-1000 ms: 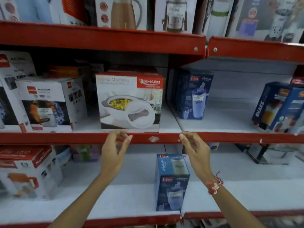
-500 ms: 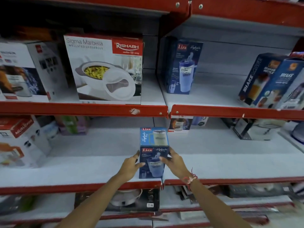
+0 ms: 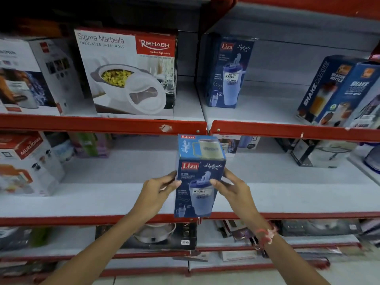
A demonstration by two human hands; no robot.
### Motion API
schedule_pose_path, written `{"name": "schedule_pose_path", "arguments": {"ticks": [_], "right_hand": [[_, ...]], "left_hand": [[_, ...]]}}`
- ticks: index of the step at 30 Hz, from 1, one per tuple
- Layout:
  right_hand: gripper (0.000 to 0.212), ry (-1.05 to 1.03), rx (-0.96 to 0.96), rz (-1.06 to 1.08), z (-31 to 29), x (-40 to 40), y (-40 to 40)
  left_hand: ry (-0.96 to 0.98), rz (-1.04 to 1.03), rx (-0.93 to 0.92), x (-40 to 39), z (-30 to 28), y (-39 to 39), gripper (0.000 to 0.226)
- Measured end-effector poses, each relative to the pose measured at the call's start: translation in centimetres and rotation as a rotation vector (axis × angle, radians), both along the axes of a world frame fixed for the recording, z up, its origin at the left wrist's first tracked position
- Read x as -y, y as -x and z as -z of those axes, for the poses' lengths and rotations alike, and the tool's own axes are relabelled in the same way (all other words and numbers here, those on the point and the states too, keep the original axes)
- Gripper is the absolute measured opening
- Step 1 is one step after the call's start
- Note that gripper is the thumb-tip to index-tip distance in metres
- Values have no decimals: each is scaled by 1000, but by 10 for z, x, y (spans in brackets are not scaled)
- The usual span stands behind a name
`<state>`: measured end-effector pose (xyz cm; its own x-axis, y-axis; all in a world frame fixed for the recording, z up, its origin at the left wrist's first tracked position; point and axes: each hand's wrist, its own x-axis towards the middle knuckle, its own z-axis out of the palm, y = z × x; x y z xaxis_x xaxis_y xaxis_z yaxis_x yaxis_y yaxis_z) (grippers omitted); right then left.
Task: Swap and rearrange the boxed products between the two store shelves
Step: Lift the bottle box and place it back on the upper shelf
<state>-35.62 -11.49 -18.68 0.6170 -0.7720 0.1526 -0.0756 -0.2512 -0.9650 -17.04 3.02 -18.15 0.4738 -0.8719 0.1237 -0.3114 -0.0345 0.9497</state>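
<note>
A blue Liza tumbler box (image 3: 200,161) is held upright in front of the lower shelf (image 3: 123,200), its top near the upper shelf's red edge. My left hand (image 3: 158,190) grips its left side and my right hand (image 3: 230,188) grips its right side. On the upper shelf (image 3: 257,112) stands a second blue Liza box (image 3: 228,73), to the right of a white Rishabh casserole box (image 3: 131,75).
Blue Shake Mate boxes (image 3: 337,93) lean at the upper shelf's right end. White appliance boxes (image 3: 30,79) fill its left. A red-topped white box (image 3: 26,163) sits at the lower shelf's left, and dark boxes (image 3: 320,153) at its back right. More goods lie below.
My hands dropped from the upper shelf's edge to the Liza box on the lower shelf, took hold of it, and raised it off the shelf. The view tilted downward.
</note>
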Motion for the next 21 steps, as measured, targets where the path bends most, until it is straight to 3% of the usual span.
{"name": "schedule_pose_path", "arguments": {"ticks": [5, 7, 12, 21], "right_hand": [[50, 22, 176, 6, -68, -7, 2], [51, 45, 241, -9, -96, -6, 1], [51, 159, 264, 2, -155, 1, 1], [61, 218, 388, 2, -210, 4, 5]], "left_hand": [[219, -11, -51, 6, -60, 10, 37], [291, -27, -68, 12, -84, 13, 44], [416, -47, -8, 25, -136, 12, 44], [571, 23, -42, 28, -193, 14, 24]]}}
